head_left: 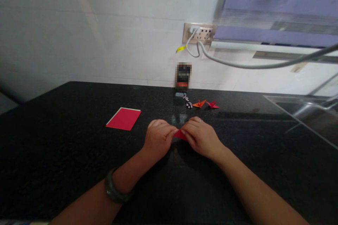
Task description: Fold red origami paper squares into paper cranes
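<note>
My left hand and my right hand meet at the middle of a black stone counter. Both pinch a small folded piece of red paper between their fingertips, holding it down against the counter. Most of the paper is hidden under the fingers. A dark bangle circles my left wrist, and a ring shows on my right hand. A stack of red paper sheets lies flat to the left of my left hand.
Beyond my hands lie an orange paper crane and a red paper crane, next to a beaded chain and a small dark object. A wall socket with a white cable sits above. A steel sink lies at the right.
</note>
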Demonstrator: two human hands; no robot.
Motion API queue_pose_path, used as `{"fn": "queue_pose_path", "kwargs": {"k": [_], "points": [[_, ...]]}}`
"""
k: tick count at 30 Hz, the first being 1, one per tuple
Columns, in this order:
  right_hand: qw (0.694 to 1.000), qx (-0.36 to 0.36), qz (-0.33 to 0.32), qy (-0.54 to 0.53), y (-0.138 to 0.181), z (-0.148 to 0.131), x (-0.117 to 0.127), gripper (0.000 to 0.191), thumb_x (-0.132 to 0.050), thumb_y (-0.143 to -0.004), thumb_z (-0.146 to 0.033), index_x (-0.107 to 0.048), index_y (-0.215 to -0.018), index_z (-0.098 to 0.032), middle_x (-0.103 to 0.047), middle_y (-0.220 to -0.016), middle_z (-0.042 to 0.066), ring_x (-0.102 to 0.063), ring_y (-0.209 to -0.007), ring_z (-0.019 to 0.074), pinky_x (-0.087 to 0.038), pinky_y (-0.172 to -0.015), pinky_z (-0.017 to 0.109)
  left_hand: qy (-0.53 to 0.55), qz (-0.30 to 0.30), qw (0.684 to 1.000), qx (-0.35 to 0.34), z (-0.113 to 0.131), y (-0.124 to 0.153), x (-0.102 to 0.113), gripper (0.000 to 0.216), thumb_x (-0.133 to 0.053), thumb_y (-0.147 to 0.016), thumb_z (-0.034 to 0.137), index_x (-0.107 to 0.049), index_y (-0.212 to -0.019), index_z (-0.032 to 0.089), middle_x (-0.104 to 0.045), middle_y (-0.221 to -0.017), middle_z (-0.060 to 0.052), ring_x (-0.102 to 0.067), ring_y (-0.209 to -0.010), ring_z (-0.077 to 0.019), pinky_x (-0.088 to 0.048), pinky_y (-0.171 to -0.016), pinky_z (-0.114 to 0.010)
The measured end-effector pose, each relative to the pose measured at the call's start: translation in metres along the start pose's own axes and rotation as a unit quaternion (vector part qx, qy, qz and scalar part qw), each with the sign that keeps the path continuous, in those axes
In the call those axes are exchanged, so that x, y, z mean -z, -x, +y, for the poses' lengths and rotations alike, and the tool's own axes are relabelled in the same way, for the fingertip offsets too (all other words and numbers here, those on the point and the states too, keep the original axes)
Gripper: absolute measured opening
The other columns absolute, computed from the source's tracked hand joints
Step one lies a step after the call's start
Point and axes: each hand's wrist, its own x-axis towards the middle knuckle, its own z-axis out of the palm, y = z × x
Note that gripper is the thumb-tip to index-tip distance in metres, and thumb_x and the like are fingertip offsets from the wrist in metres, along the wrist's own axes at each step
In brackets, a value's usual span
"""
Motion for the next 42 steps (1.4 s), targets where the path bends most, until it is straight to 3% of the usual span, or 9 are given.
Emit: {"fn": "queue_pose_path", "kwargs": {"k": [9,12,14,18,22,27,31,36,42], "points": [[0.977,-0.155,0.138,-0.054,0.004,0.039,0.006,0.018,-0.046,-0.082,-0.025,-0.063,-0.081,-0.017,-0.064,-0.080,0.007,-0.054,-0.077,0.0193,-0.041,-0.073,0.032,0.070,0.021,0.987,0.142,-0.014,-0.004,0.004,0.023,-0.047,-0.080,0.028,-0.068,-0.073,0.020,-0.067,-0.073,-0.004,-0.058,-0.073,-0.0185,-0.041,-0.068,-0.029],[0.973,-0.100,0.086,-0.188,0.002,0.023,0.000,0.020,-0.054,-0.078,-0.029,-0.062,-0.092,-0.018,-0.063,-0.086,0.006,-0.055,-0.080,0.0175,-0.043,-0.072,0.030,0.146,-0.033,0.980,0.133,-0.009,-0.004,0.003,0.018,-0.051,-0.076,0.026,-0.068,-0.069,0.021,-0.066,-0.069,-0.002,-0.057,-0.072,-0.0182,-0.041,-0.067,-0.029],[0.966,-0.065,0.035,-0.246,0.000,0.012,-0.006,0.015,-0.053,-0.078,-0.025,-0.065,-0.075,-0.018,-0.060,-0.074,0.004,-0.055,-0.073,0.0149,-0.042,-0.068,0.027,0.213,-0.024,0.963,0.164,-0.005,-0.005,0.002,0.014,-0.057,-0.072,0.027,-0.067,-0.065,0.021,-0.066,-0.067,-0.002,-0.057,-0.071,-0.0184,-0.041,-0.068,-0.029],[0.880,-0.217,0.075,-0.415,-0.003,-0.003,-0.016,0.019,-0.056,-0.075,-0.031,-0.066,-0.067,-0.017,-0.056,-0.059,0.000,-0.050,-0.053,0.0108,-0.039,-0.052,0.024,0.471,0.049,0.825,0.310,0.002,-0.007,0.000,0.029,-0.069,-0.062,0.033,-0.066,-0.086,0.017,-0.068,-0.078,-0.004,-0.060,-0.070,-0.0176,-0.044,-0.069,-0.029],[0.762,-0.345,0.040,-0.546,-0.004,-0.010,-0.022,0.028,-0.059,-0.071,-0.042,-0.066,-0.072,-0.015,-0.055,-0.049,-0.002,-0.041,-0.039,0.0081,-0.032,-0.042,0.022,0.635,-0.012,0.700,0.326,0.007,-0.007,-0.001,0.032,-0.066,-0.067,0.036,-0.065,-0.086,0.011,-0.068,-0.072,-0.006,-0.061,-0.063,-0.0168,-0.046,-0.067,-0.032],[0.846,-0.254,0.050,-0.467,0.000,-0.002,-0.026,0.025,-0.046,-0.081,-0.033,-0.064,-0.084,-0.016,-0.056,-0.061,0.001,-0.048,-0.051,0.0109,-0.039,-0.048,0.023,0.666,0.022,0.627,0.403,0.004,-0.009,-0.003,0.016,-0.066,-0.067,0.027,-0.063,-0.069,0.011,-0.065,-0.061,-0.003,-0.058,-0.053,-0.0128,-0.046,-0.058,-0.026],[0.942,-0.061,0.116,-0.309,0.004,0.008,-0.021,0.032,-0.051,-0.076,-0.013,-0.056,-0.107,-0.022,-0.053,-0.096,0.007,-0.052,-0.080,0.0159,-0.046,-0.066,0.029,0.664,0.027,0.601,0.445,0.001,-0.008,-0.005,0.011,-0.067,-0.065,0.021,-0.062,-0.066,0.011,-0.061,-0.054,-0.001,-0.054,-0.047,-0.0100,-0.042,-0.051,-0.022],[0.965,0.037,0.092,-0.242,0.005,0.005,-0.013,0.025,-0.052,-0.078,-0.012,-0.062,-0.096,-0.025,-0.047,-0.102,0.006,-0.049,-0.089,0.0164,-0.045,-0.074,0.031,0.679,-0.030,0.604,0.416,0.003,-0.005,-0.007,0.015,-0.066,-0.066,0.022,-0.065,-0.076,0.011,-0.066,-0.066,-0.005,-0.059,-0.056,-0.0136,-0.046,-0.059,-0.026],[0.952,0.005,0.065,-0.298,0.003,-0.006,-0.012,0.013,-0.051,-0.082,-0.021,-0.064,-0.081,-0.019,-0.050,-0.080,0.004,-0.051,-0.078,0.0141,-0.044,-0.068,0.026,0.700,-0.039,0.595,0.393,0.009,-0.006,-0.004,0.013,-0.065,-0.066,0.018,-0.065,-0.076,0.009,-0.068,-0.071,-0.006,-0.060,-0.060,-0.0113,-0.046,-0.061,-0.022]]}}
